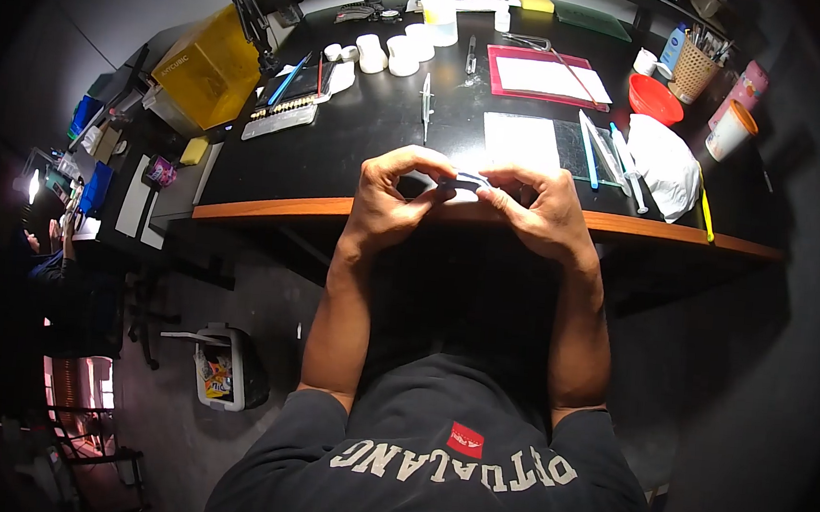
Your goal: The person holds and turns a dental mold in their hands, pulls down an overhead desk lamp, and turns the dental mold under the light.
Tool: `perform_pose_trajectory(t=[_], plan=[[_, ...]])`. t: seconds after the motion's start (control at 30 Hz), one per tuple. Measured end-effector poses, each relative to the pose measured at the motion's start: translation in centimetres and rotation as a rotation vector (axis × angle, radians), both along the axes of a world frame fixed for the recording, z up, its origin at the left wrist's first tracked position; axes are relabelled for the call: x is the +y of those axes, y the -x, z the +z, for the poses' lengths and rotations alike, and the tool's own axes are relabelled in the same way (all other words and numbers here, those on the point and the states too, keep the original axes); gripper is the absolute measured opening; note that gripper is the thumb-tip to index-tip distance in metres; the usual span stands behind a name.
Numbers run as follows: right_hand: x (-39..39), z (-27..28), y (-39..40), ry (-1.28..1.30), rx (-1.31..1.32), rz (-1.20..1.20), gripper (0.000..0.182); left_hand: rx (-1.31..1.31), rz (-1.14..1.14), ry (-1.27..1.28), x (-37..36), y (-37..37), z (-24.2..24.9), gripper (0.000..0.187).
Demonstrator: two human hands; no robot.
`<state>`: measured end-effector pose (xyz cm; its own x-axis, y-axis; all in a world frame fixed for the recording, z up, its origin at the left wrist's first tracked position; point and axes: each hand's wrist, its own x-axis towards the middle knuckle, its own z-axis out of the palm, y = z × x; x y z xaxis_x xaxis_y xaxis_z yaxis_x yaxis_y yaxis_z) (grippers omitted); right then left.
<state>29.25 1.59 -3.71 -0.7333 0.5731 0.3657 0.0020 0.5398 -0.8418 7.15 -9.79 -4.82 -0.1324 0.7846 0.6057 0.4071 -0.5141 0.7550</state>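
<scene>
Both hands meet over the front edge of the black table point(372, 128). My left hand point(390, 202) and my right hand point(539, 208) pinch the two ends of a small dark, thin object point(466, 180) held between the fingertips. What the object is cannot be made out. Just beyond the hands lies a white sheet point(520, 140) on a dark mat. My forearms run down to a dark shirt with white letters.
On the table: a red-framed pad point(547, 77), red bowl point(654, 98), white crumpled bag point(666, 163), white cups point(392, 54), a bottle point(440, 13), pens, a basket of tools point(693, 70). A yellow bin point(210, 69) stands left. A waste bin point(223, 368) is on the floor. Another person sits far left.
</scene>
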Motion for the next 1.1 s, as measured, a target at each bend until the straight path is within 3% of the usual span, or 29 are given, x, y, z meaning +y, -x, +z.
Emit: perform_pose_trajectory(t=[0.13, 0.33, 0.47, 0.77, 1.1], plan=[[-0.5, 0.2, 0.1, 0.079, 0.019, -0.095, 0.025, -0.030, 0.108, 0.093, -0.4, -0.9, 1.0, 0.033], [0.1, -0.7, -0.1, -0.065, 0.082, -0.170, 0.026, 0.143, 0.065, 0.241, -0.8, -0.8, 1.9, 0.041], [-0.2, -0.2, -0.1, -0.098, 0.089, -0.126, 0.028, 0.036, 0.093, 0.343, -0.6, -0.7, 1.3, 0.031], [0.2, -0.5, -0.3, -0.193, 0.031, -0.106, 0.023, 0.142, 0.067, 0.140, -0.4, -0.6, 1.2, 0.025], [0.2, -0.3, -0.3, -0.177, 0.004, -0.107, 0.024, 0.159, 0.062, 0.155, -0.6, -0.6, 1.3, 0.025]])
